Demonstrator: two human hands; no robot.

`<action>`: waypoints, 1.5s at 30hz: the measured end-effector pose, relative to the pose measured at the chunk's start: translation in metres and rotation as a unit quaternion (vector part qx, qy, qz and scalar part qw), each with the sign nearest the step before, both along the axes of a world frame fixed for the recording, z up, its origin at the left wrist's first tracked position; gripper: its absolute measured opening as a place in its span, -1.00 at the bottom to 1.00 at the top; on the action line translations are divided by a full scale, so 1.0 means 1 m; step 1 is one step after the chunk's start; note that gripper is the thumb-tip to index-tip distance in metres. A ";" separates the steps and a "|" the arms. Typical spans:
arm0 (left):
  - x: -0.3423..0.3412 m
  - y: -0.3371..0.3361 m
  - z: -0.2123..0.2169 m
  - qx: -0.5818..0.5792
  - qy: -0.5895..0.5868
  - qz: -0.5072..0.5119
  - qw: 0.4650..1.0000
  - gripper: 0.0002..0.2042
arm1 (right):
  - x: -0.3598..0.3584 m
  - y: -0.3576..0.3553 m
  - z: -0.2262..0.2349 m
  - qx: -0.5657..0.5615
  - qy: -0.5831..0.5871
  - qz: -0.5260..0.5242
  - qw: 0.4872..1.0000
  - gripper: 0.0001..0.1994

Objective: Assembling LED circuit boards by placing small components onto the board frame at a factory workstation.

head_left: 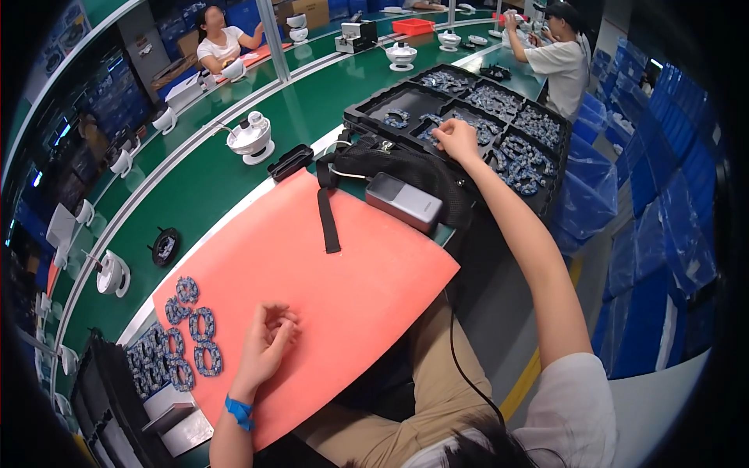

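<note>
My left hand (273,339), a blue band at its wrist, hovers over the pink mat (343,296). Its fingers are loosely curled, the thumb slightly apart, and nothing shows in them. To its left lie several dark blue-grey ring-shaped parts (207,359), looking like small circuit boards, some in tight rows by the mat's edge. My right arm stretches out to a black compartment tray (413,104). Over its near middle compartment my right hand (458,140) is closed in a pinch, close to the ring parts lying there. What is between those fingertips is too small to make out.
On the mat's far edge rest a black bag (390,160) and a grey power bank (403,201). Beyond runs a green conveyor (199,175) carrying white rounded devices (250,139). Blue plastic-covered boxes (581,187) stand right. Two people work farther off. A black cable hangs beside my leg.
</note>
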State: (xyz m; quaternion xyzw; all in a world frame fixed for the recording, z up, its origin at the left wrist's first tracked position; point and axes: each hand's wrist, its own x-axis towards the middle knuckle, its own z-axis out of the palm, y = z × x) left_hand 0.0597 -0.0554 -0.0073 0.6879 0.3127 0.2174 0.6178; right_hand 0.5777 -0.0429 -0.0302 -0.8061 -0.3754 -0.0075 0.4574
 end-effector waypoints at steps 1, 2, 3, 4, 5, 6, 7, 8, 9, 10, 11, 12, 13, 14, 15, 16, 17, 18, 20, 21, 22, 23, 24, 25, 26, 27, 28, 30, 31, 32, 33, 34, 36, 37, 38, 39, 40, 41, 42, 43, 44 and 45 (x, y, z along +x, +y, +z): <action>0.002 0.000 0.000 -0.001 -0.003 -0.002 1.000 -0.79 | 0.009 -0.001 -0.006 -0.006 -0.025 0.003 1.000 -0.84; 0.006 0.000 -0.001 -0.002 -0.003 -0.010 1.000 -0.78 | 0.019 -0.005 -0.010 -0.012 -0.050 0.006 0.999 -0.83; 0.004 -0.001 0.000 -0.002 -0.001 -0.012 1.000 -0.78 | 0.016 -0.005 -0.009 -0.035 -0.059 0.012 0.998 -0.83; 0.004 -0.001 0.000 -0.001 -0.001 -0.008 1.000 -0.78 | 0.015 -0.006 -0.007 -0.034 -0.060 0.016 0.998 -0.83; 0.003 -0.002 0.000 0.008 0.002 -0.012 1.000 -0.78 | 0.014 -0.007 -0.005 -0.041 -0.079 0.025 0.996 -0.83; 0.004 -0.001 0.001 0.016 0.006 -0.017 1.000 -0.78 | 0.015 -0.008 -0.003 -0.049 -0.098 0.032 0.993 -0.83; 0.004 -0.001 0.001 0.017 0.005 -0.016 1.000 -0.78 | 0.018 -0.009 -0.003 -0.061 -0.090 0.040 0.993 -0.83; 0.005 -0.001 0.002 0.027 0.009 -0.021 0.999 -0.78 | 0.021 -0.010 -0.003 -0.031 -0.096 0.044 0.994 -0.84; 0.004 -0.001 0.002 0.038 0.016 -0.022 0.999 -0.78 | 0.012 -0.007 0.000 -0.001 -0.100 0.052 0.994 -0.84; 0.003 -0.001 0.002 0.038 0.017 -0.015 0.999 -0.78 | 0.005 -0.005 0.004 0.023 -0.097 0.043 0.994 -0.85; 0.003 -0.003 0.003 0.043 0.022 -0.006 0.999 -0.78 | -0.005 -0.002 0.007 0.061 -0.084 0.042 0.994 -0.85; 0.003 -0.004 0.003 0.048 0.025 0.006 0.999 -0.79 | -0.017 0.002 0.012 0.098 -0.072 0.044 0.992 -0.85; 0.004 -0.004 0.002 0.084 0.026 0.006 0.996 -0.80 | -0.031 0.010 0.015 0.122 -0.077 0.073 0.987 -0.87; 0.007 -0.001 -0.002 0.120 0.030 0.007 0.992 -0.82 | -0.043 0.013 0.019 0.132 -0.059 0.094 0.985 -0.87; 0.011 0.002 -0.006 0.167 0.037 0.008 0.985 -0.83 | -0.059 0.018 0.027 0.150 -0.049 0.128 0.979 -0.86; 0.013 0.001 0.005 0.232 0.063 0.019 0.971 -0.82 | -0.083 0.020 0.035 0.148 -0.036 0.159 0.976 -0.86; 0.015 0.003 0.015 0.295 0.088 0.023 0.951 -0.82 | -0.114 0.018 0.049 0.139 -0.011 0.203 0.969 -0.87; 0.012 0.007 0.016 0.346 0.108 0.056 0.930 -0.81 | -0.145 0.022 0.056 0.133 0.013 0.249 0.959 -0.87; -0.002 0.019 0.018 0.436 0.181 0.126 0.872 -0.78 | -0.195 0.035 0.047 0.143 0.023 0.377 0.915 -0.86; -0.012 0.025 0.022 0.471 0.211 0.182 0.837 -0.76 | -0.226 0.037 0.049 0.118 0.011 0.409 0.905 -0.85; -0.020 0.032 0.025 0.504 0.237 0.232 0.797 -0.74 | -0.251 0.040 0.045 0.112 0.024 0.457 0.882 -0.83; -0.032 0.040 0.028 0.545 0.290 0.263 0.741 -0.60 | -0.276 0.043 0.040 0.096 0.042 0.504 0.857 -0.84; -0.039 0.041 0.027 0.546 0.295 0.269 0.736 -0.60 | -0.295 0.047 0.036 0.084 0.034 0.537 0.839 -0.85; -0.045 0.041 0.026 0.523 0.382 0.307 0.697 -0.53 | -0.312 0.051 0.030 0.071 0.027 0.569 0.819 -0.86; -0.052 0.041 0.025 0.494 0.465 0.342 0.651 -0.45 | -0.328 0.053 0.026 0.074 0.028 0.575 0.814 -0.86; -0.055 0.041 0.024 0.442 0.505 0.332 0.663 -0.35 | -0.341 0.054 0.020 0.068 0.011 0.584 0.809 -0.86; -0.057 0.040 0.022 0.436 0.507 0.324 0.669 -0.36 | -0.352 0.055 0.014 0.062 -0.006 0.591 0.804 -0.86; -0.063 0.045 0.016 0.447 0.469 0.300 0.700 -0.36 | -0.368 0.057 0.001 0.053 0.033 0.606 0.793 -0.87; -0.067 0.044 0.014 0.432 0.454 0.288 0.724 -0.34 | -0.372 0.058 -0.005 0.043 0.048 0.604 0.795 -0.86; -0.068 0.044 0.012 0.417 0.438 0.276 0.747 -0.31 | -0.375 0.060 -0.009 0.033 0.062 0.601 0.796 -0.86; -0.072 0.049 0.003 0.475 0.388 0.248 0.750 -0.33 | -0.378 0.062 -0.010 0.016 0.094 0.587 0.804 -0.84; -0.064 0.046 0.004 0.481 0.337 0.233 0.775 -0.33 | -0.375 0.062 -0.011 -0.006 0.127 0.572 0.810 -0.82; -0.043 0.038 0.008 0.438 0.219 0.202 0.848 -0.30 | -0.370 0.064 -0.013 -0.009 0.263 0.559 0.787 -0.72; -0.038 0.036 0.004 0.449 0.165 0.189 0.858 -0.28 | -0.369 0.064 -0.007 -0.039 0.310 0.550 0.775 -0.70; -0.033 0.034 0.000 0.459 0.109 0.174 0.864 -0.27 | -0.367 0.064 -0.004 -0.054 0.263 0.572 0.775 -0.67; -0.031 0.033 -0.002 0.484 0.106 0.172 0.851 -0.24 | -0.369 0.063 -0.002 -0.055 0.265 0.577 0.770 -0.67; -0.031 0.032 -0.003 0.483 0.112 0.176 0.851 -0.24 | -0.372 0.060 -0.001 -0.057 0.303 0.593 0.744 -0.67; -0.031 0.030 -0.003 0.503 0.147 0.198 0.828 -0.25 | -0.375 0.058 0.001 -0.059 0.339 0.607 0.717 -0.66; -0.031 0.029 -0.002 0.524 0.180 0.219 0.803 -0.25 | -0.377 0.055 0.005 -0.060 0.352 0.600 0.716 -0.65; -0.032 0.029 -0.002 0.524 0.183 0.222 0.802 -0.25 | -0.378 0.056 0.001 -0.060 0.352 0.603 0.713 -0.65; -0.034 0.031 0.000 0.548 0.223 0.243 0.768 -0.26 | -0.378 0.058 -0.005 -0.031 0.374 0.592 0.713 -0.66; -0.035 0.031 0.002 0.571 0.263 0.265 0.731 -0.27 | -0.378 0.060 -0.008 -0.002 0.395 0.580 0.712 -0.66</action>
